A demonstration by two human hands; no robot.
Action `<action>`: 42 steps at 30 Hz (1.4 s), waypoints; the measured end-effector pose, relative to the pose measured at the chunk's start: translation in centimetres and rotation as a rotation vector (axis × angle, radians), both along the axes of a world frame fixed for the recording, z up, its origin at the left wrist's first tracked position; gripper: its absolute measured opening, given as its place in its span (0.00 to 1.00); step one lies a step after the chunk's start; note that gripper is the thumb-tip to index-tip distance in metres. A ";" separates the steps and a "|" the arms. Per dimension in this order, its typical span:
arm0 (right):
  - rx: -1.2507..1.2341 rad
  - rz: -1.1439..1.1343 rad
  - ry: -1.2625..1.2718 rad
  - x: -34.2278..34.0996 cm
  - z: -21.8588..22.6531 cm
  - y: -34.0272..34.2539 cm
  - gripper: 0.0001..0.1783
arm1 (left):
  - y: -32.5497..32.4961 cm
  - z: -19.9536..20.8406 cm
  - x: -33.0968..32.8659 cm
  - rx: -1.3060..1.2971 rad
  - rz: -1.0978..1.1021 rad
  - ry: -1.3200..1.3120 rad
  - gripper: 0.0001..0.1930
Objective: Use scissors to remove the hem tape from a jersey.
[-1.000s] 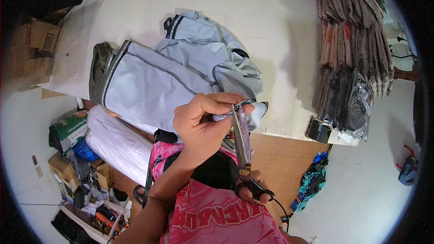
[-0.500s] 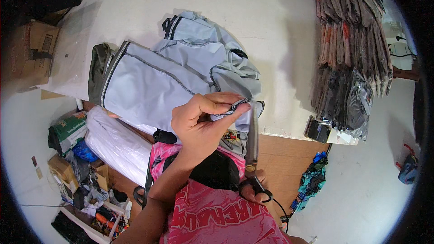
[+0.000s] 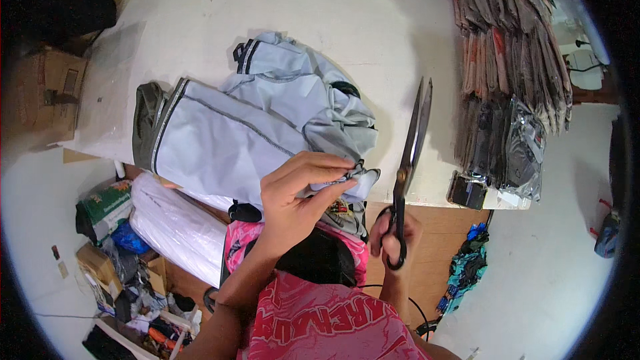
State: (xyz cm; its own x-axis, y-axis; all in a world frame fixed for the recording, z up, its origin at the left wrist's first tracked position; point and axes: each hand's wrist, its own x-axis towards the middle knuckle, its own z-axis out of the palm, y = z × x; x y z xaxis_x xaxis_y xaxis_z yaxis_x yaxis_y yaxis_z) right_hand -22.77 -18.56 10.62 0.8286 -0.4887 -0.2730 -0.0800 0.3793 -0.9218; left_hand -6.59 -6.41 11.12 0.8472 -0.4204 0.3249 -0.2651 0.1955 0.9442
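A light grey garment [image 3: 220,133] with dark stitched seams and dark-edged hems lies bunched across the near part of the white table. My left hand [image 3: 293,193] pinches a corner of it between thumb and fingers, close to a seam at the garment's right end. In my right hand [image 3: 397,237] is a pair of scissors [image 3: 408,153] with black handles, my fingers through the loops. Its long blades point away from me, slightly parted at the tips, to the right of the garment and apart from it.
Bagged garments [image 3: 507,60] are stacked along the table's right side, with a dark box-like item [image 3: 467,190] at the near edge. Below left are a white plastic-wrapped roll [image 3: 177,220] and boxes of scraps. Cardboard boxes [image 3: 53,90] stand far left.
The scissors have moved right and up, away from the pinched cloth, and their blades now show slightly parted. My left hand still pinches the garment, a little lower in view.
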 end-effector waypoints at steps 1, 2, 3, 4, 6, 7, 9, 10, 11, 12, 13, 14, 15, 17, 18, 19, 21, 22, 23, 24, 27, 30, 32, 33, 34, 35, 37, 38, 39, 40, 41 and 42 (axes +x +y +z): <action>-0.003 -0.010 -0.005 0.5 -0.1 -0.2 0.19 | 0.3 -0.1 0.1 0.053 -0.026 -0.068 0.11; -0.083 -0.074 0.075 1.4 -0.1 -0.4 0.19 | 0.5 -0.2 0.2 0.107 -0.051 -0.136 0.11; -0.160 -0.138 0.158 2.0 -0.2 -0.7 0.18 | 0.8 -0.3 0.0 0.106 -0.059 -0.140 0.11; -0.173 -0.176 0.184 2.5 -0.4 -1.1 0.16 | 1.1 -0.4 -0.1 0.130 -0.118 -0.104 0.11; -0.206 -0.208 0.228 3.7 -1.0 -1.8 0.15 | 1.9 -0.8 -0.3 0.175 -0.195 -0.078 0.11; -0.241 -0.241 0.278 4.3 -1.5 -2.3 0.15 | 2.2 -1.2 -0.2 0.173 -0.203 -0.080 0.11; -0.222 -0.267 0.298 5.4 -2.7 -3.2 0.12 | 2.5 -1.7 -0.1 0.207 -0.262 -0.129 0.11; -0.280 -0.287 0.304 5.7 -3.8 -3.4 0.12 | 2.6 -1.8 -0.1 0.206 -0.271 -0.132 0.11; -0.337 -0.306 0.310 6.2 -4.6 -3.6 0.11 | 2.8 -1.9 -0.1 0.216 -0.277 -0.099 0.11; -0.330 -0.321 0.268 6.7 -5.1 -3.7 0.11 | 2.8 -1.8 0.0 0.227 -0.282 -0.067 0.11; -0.328 -0.331 0.268 7.1 -5.9 -3.8 0.11 | 2.9 -1.8 0.1 0.227 -0.292 -0.070 0.11; -0.367 -0.328 0.259 7.3 -6.9 -3.9 0.11 | 2.9 -1.8 0.2 0.246 -0.264 -0.054 0.11; -0.405 -0.319 0.250 7.9 -7.2 -3.7 0.12 | 2.9 -1.8 0.3 0.268 -0.232 -0.038 0.11; -0.456 -0.301 0.275 8.9 -7.2 -3.2 0.12 | 2.7 -1.5 0.4 0.272 -0.210 -0.041 0.10; -0.451 -0.274 0.284 9.1 -8.1 -3.3 0.12 | 2.4 -1.2 0.5 0.271 -0.185 -0.044 0.10; -0.445 -0.246 0.291 9.2 -8.9 -3.3 0.11 | 2.4 -0.9 0.8 0.271 -0.191 -0.053 0.10; -0.457 -0.269 0.235 9.4 -9.1 -3.6 0.11 | 2.4 -0.3 1.7 0.305 -0.194 -0.112 0.09; -0.447 -0.300 0.189 9.5 -8.8 -3.9 0.10 | 2.6 -0.2 2.3 0.302 -0.200 -0.121 0.09; -0.438 -0.332 0.142 9.6 -8.3 -4.3 0.10 | 2.9 -0.3 3.3 0.268 -0.025 -0.127 0.09; -0.424 -0.368 0.132 10.0 -6.9 -4.8 0.10 | 3.1 -0.2 4.1 0.232 0.153 -0.132 0.08; -0.351 -0.491 -0.031 10.8 -2.8 -6.3 0.11 | 2.9 1.2 6.2 -0.016 0.276 -0.240 0.09; -0.453 -0.644 -0.119 10.8 1.2 -6.4 0.13 | 2.6 2.4 4.9 -0.112 0.061 -0.253 0.10; -0.508 -0.704 -0.148 9.9 1.3 -7.1 0.14 | 1.9 3.3 3.9 0.104 -0.302 -0.394 0.12; -0.550 -0.736 -0.147 9.5 1.6 -7.1 0.14 | 1.4 3.3 3.0 0.229 -0.456 -0.396 0.14; -0.577 -0.748 -0.166 9.4 1.3 -7.2 0.13 | 1.0 3.1 1.8 0.346 -0.624 -0.332 0.15; -0.572 -0.739 -0.164 9.4 0.8 -7.5 0.13 | 1.0 1.7 0.4 0.390 -0.678 -0.314 0.15; -0.561 -0.814 -0.172 8.8 -0.1 -8.5 0.11 | 0.4 0.3 -0.7 0.395 -0.676 -0.240 0.17; -0.539 -0.806 -0.140 8.3 -0.3 -8.8 0.10 | 0.4 -0.2 -0.7 0.395 -0.677 -0.232 0.17; -0.546 -0.815 -0.123 7.3 -0.6 -9.1 0.10 | 0.2 -0.6 -0.4 0.425 -0.564 -0.219 0.16; -0.519 -0.792 -0.092 6.9 -1.2 -9.1 0.10 | 0.4 -0.9 0.2 0.464 -0.432 -0.213 0.16; -0.492 -0.770 -0.060 6.5 -1.6 -9.0 0.10 | 0.6 -1.6 1.0 0.479 -0.340 -0.237 0.16; -0.479 -0.749 0.044 6.1 -1.9 -8.7 0.09 | 0.6 -2.3 1.8 0.531 -0.291 -0.258 0.19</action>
State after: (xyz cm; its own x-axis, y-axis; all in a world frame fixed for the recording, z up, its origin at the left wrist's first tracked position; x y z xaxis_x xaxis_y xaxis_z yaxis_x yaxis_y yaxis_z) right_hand -16.65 -27.28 8.76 0.2394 -0.9680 0.0754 -0.0048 -0.0789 -0.9969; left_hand -4.76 -5.84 8.83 0.5977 -0.7795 0.1875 -0.5023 -0.1818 0.8454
